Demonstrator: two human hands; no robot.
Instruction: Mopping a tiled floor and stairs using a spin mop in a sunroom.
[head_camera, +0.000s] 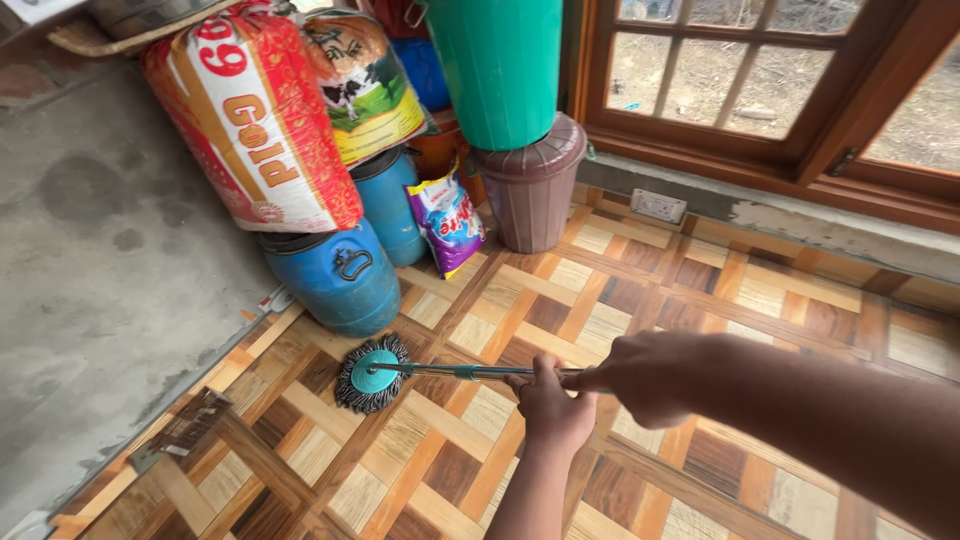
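Observation:
A spin mop with a round grey string head and teal hub (372, 374) rests on the patterned floor covering (700, 310), close to a blue drum (338, 276). Its thin metal handle (450, 371) runs right into my hands. My left hand (553, 405) grips the handle from below, fingers curled round it. My right hand (640, 375) is closed on the handle just behind the left, its arm reaching in from the right.
Against the grey wall stand two blue drums, a red-and-white sack (250, 120), a green-and-yellow sack (365, 85), a purple packet (447, 220), a brown lidded bin (530, 185) and a green bucket (497, 65). A wooden window (780, 80) and wall socket (658, 205) are right.

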